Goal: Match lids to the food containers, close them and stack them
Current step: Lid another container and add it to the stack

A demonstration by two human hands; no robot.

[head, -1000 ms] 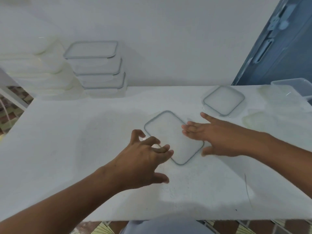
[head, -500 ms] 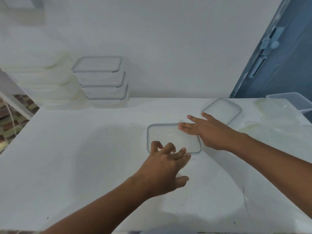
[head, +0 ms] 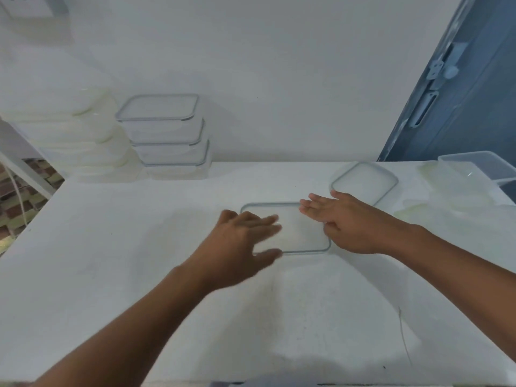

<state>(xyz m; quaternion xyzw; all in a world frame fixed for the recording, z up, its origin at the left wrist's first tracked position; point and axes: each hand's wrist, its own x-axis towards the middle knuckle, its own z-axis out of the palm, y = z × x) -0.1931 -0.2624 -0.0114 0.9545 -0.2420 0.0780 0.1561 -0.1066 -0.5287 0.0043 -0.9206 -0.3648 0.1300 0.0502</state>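
Reaching flat-fingered, both hands, left hand [head: 240, 241] and right hand [head: 346, 222], cover the lid [head: 301, 233].

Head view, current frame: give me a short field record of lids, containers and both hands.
near lid: flat on the table, centre, grey-rimmed
left hand: over the lid's left end, fingers spread, blurred; contact unclear
right hand: fingers straight, at the lid's right end
far lid: flat, behind the right hand
closed stack: three lidded containers, back left
open container: right edge, no lid

Bright, washed-out, motion-blurred, wide-angle distortion
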